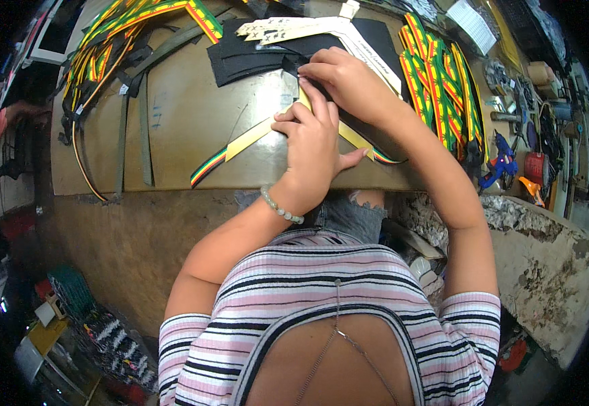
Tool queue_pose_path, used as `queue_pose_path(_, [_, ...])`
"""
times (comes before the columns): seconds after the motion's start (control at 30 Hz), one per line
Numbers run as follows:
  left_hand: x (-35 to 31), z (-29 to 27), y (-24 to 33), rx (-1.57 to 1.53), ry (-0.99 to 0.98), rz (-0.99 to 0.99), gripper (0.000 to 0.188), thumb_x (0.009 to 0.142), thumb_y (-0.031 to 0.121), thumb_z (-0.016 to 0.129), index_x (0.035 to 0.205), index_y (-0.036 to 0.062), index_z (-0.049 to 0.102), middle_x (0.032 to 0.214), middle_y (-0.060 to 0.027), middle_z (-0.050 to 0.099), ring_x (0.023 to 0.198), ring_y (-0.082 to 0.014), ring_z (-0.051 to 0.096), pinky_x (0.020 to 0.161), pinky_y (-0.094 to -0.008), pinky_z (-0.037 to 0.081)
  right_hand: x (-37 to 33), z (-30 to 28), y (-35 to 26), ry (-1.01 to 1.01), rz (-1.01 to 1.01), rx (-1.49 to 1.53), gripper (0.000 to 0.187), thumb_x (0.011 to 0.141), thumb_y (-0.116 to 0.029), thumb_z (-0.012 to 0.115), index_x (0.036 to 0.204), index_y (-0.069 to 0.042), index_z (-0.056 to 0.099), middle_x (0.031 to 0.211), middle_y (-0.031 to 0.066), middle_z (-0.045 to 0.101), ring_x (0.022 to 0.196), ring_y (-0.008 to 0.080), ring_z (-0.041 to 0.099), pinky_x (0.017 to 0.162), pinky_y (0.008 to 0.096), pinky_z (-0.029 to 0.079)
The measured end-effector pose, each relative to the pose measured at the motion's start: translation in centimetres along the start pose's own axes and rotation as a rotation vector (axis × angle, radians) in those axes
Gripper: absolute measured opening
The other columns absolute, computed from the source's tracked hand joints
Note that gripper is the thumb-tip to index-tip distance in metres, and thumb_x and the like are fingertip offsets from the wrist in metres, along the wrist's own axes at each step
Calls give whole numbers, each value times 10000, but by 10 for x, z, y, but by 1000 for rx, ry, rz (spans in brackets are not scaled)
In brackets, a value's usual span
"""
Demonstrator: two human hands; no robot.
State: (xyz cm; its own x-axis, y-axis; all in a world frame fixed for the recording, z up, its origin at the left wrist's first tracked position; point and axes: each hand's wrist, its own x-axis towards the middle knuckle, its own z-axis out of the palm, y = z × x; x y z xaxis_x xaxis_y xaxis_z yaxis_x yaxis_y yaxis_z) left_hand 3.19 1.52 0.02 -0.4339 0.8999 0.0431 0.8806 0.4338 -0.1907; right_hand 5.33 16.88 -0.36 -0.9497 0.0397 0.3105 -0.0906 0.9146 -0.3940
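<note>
A yellow Y-shaped strap [248, 140] lies on the brown table in front of me, its two lower arms spread apart. Red, yellow, green and black stripes mark the ends of these arms, such as the striped end [208, 168] at the left. My left hand [311, 139] holds the strap down at its junction, fingers bent onto it and thumb stretched out to the right. Just above, my right hand [345, 80] pinches the strap's upper end by a small black piece [290, 65]. Its fingertips partly hide that piece.
Black fabric pieces [240, 64] and cream marked strips [294, 28] lie beyond my hands. Patterned yellow, green and red straps pile up at the left [108, 40] and right [436, 88]. A blue glue gun [502, 162] hangs by the table's right edge.
</note>
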Motion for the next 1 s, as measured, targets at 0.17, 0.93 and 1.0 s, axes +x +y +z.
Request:
queue_pose_path(0.17, [0,1,-1,15,9,5,1101,615,886,611,1255,-10,585,1405,-217,493,830,-300,577,647,-463,580,-4,7,9,5,-20,-3,262,794,-56,644,1041,-31,730,960,130,653,964,324,630,849,417,532])
queue_pose_path(0.93, [-39,27,-31,-423,318,-17,720,844,491,706,1274,-69,566,1324,-211,559,1020,-323,596,889,-383,533,-13,6,-38,65,153,90,152,892,-70,605,1005,-2,681,888,220,680,832,388,684,725,467,544])
queue_pose_path(1.0, [-57,29,-49,-631,309,45,622,905,382,671,1306,-74,538,1351,-226,546,1202,-355,560,1008,-428,475,-16,10,-45,-41,189,-45,189,894,-38,591,1058,-10,682,954,205,691,874,384,682,766,452,546])
